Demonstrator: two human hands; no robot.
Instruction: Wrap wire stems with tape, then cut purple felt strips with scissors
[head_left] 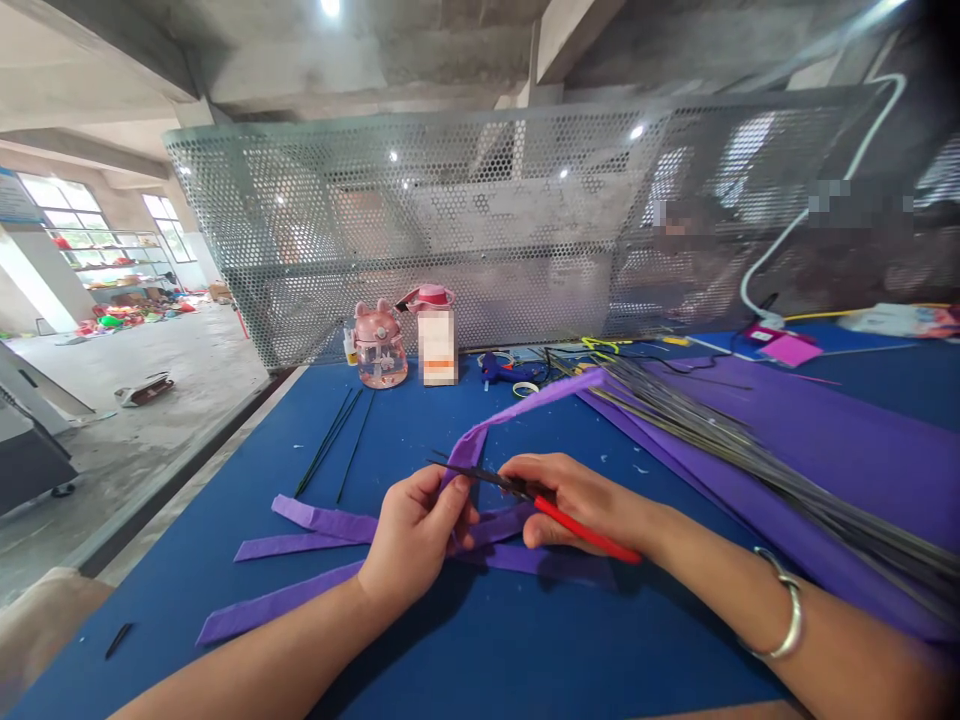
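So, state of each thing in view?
Left hand: pinching purple strip
Right hand: gripping scissors
Scissors: blades slightly parted
Purple strip: creased, partly raised
Other strips: lying on table
Bear-eared bottle: upright, lidded
Green stems: loose on table
Wire bundle: fanned over purple sheet

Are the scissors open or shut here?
Slightly open: the scissors in the right hand show two blade tips a little apart, just past the purple strip.

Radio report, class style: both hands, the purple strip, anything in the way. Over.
Left hand pinching purple strip. Right hand gripping red-handled scissors, blades at strip. Loose purple strips under and beside left hand, possibly crowding.
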